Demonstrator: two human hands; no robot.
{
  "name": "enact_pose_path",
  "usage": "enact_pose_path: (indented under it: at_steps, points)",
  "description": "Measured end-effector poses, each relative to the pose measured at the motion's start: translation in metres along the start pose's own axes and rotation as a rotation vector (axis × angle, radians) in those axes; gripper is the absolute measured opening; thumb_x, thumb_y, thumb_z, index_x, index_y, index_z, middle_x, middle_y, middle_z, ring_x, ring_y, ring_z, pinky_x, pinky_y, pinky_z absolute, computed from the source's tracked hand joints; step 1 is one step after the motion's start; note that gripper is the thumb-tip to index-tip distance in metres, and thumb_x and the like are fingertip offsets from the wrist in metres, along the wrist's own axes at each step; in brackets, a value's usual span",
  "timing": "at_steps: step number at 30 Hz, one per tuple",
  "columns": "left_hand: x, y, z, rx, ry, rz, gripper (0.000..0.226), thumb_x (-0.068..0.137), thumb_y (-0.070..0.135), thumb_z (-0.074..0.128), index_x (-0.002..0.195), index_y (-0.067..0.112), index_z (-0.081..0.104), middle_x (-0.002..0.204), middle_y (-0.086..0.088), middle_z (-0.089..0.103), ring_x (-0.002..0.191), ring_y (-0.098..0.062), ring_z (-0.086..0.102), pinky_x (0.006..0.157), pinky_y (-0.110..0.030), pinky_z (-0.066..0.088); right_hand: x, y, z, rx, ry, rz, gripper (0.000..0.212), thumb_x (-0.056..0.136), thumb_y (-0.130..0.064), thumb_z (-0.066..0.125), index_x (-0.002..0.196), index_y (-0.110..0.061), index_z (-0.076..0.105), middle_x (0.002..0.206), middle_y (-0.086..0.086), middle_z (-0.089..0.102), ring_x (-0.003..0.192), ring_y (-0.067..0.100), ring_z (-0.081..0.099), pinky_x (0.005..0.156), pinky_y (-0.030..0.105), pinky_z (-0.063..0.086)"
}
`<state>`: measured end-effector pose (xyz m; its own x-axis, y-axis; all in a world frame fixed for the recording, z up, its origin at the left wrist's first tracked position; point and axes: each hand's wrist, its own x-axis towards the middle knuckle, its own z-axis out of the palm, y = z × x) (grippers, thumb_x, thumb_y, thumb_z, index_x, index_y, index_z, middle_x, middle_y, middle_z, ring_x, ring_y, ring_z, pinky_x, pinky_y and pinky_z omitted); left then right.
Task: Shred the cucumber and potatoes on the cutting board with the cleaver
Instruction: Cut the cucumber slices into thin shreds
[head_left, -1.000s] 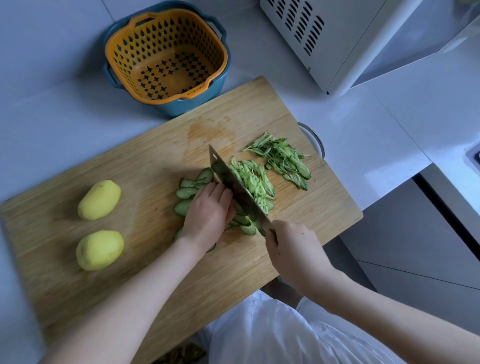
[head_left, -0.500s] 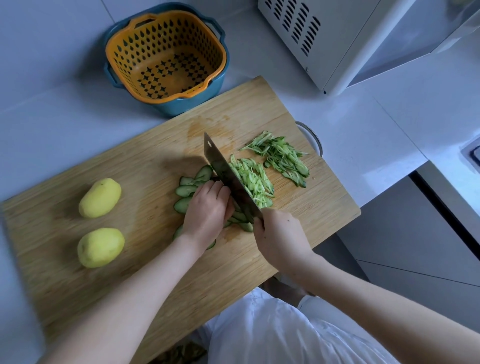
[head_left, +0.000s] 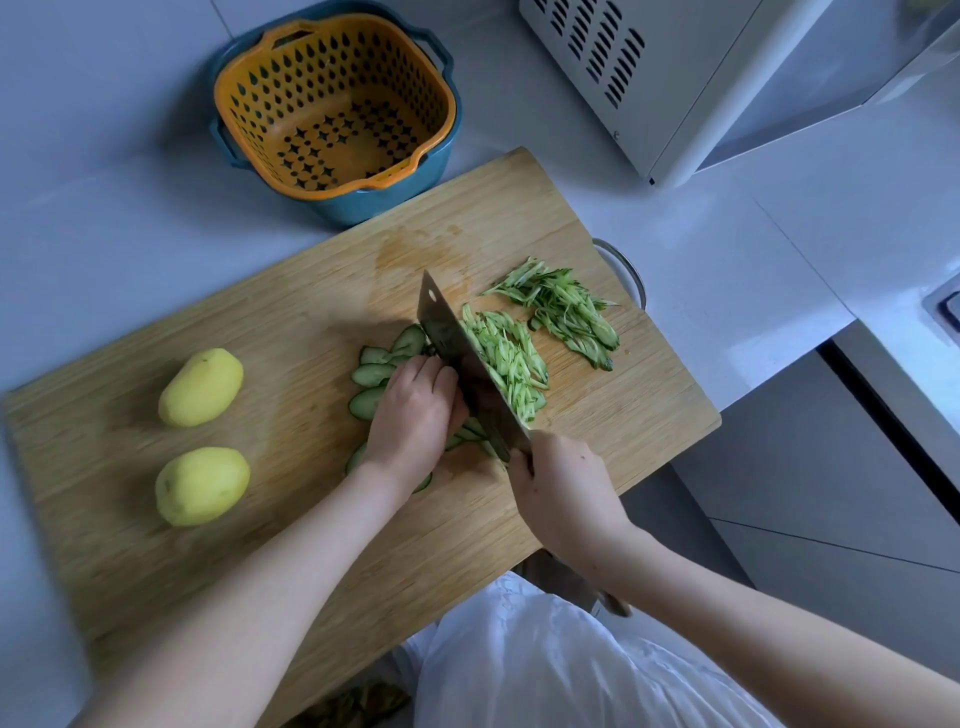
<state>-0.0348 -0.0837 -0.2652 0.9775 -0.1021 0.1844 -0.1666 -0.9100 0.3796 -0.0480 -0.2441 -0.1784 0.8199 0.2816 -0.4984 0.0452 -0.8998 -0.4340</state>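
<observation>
The left hand (head_left: 413, 415) curls its fingers (head_left: 434, 371) knuckle-first onto the fanned cucumber slices (head_left: 371, 374), pinning them against the flat of the cleaver (head_left: 462, 358). The right hand (head_left: 563, 488) is wrapped tight around the cleaver's handle, blade running toward 11 o'clock, both forearms reaching in from 6 o'clock.

Cucumber shreds (head_left: 511, 356) lie just at 3 o'clock of the blade, a second heap (head_left: 566, 312) beyond them at 2 o'clock. Two peeled potatoes (head_left: 201, 387) (head_left: 201, 486) (both whole) sit at 9 o'clock on the wooden cutting board (head_left: 285, 322), which rests on a pale counter (head_left: 104, 234). An orange colander in a blue basin (head_left: 332, 114) stands at 12 o'clock, a white appliance (head_left: 701, 78) at 1 o'clock.

Compared with half a second ago, the right hand has drawn back toward 5 o'clock.
</observation>
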Motion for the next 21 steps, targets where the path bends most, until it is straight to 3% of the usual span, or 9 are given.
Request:
enact_pose_path:
  at_steps: [5, 9, 14, 21]
  points:
    - [-0.001, 0.0, 0.001, 0.023, -0.002, -0.002, 0.015, 0.087, 0.011, 0.053, 0.079, 0.001, 0.062, 0.077, -0.013, 0.061, 0.074, -0.03, 0.057, 0.068, -0.039, 0.05, 0.02, -0.001, -0.004, 0.01, 0.012, -0.014, 0.036, 0.097, -0.024, 0.037, 0.063, -0.015, 0.033, 0.06, 0.0, 0.039, 0.055, 0.02, 0.04, 0.048, 0.029, 0.028]
    - [0.0, 0.0, 0.001, 0.035, -0.006, 0.005, 0.007, 0.075, 0.002, 0.069, 0.078, 0.001, 0.062, 0.076, -0.014, 0.061, 0.074, -0.03, 0.058, 0.069, -0.039, 0.053, 0.021, 0.018, -0.019, -0.055, 0.008, -0.017, 0.03, 0.098, -0.023, 0.038, 0.07, -0.013, 0.043, 0.059, -0.001, 0.043, 0.053, 0.017, 0.041, 0.045, 0.026, 0.029]
    - [0.001, -0.001, 0.0, 0.028, 0.001, 0.049, 0.007, 0.079, 0.003, 0.056, 0.074, 0.006, 0.058, 0.073, -0.009, 0.056, 0.071, -0.024, 0.055, 0.069, -0.035, 0.051, 0.041, 0.037, -0.047, -0.112, 0.08, -0.01, 0.038, 0.096, -0.021, 0.04, 0.059, -0.017, 0.036, 0.056, -0.001, 0.042, 0.049, 0.015, 0.038, 0.045, 0.026, 0.029]
    - [0.001, -0.001, 0.0, 0.02, 0.007, 0.041, 0.01, 0.083, 0.006, 0.054, 0.074, 0.006, 0.059, 0.073, -0.008, 0.057, 0.072, -0.023, 0.055, 0.07, -0.036, 0.053, 0.035, 0.041, -0.071, -0.121, 0.142, -0.053, 0.041, 0.095, -0.02, 0.043, 0.056, -0.015, 0.032, 0.051, 0.0, 0.035, 0.046, 0.014, 0.03, 0.044, 0.026, 0.021]
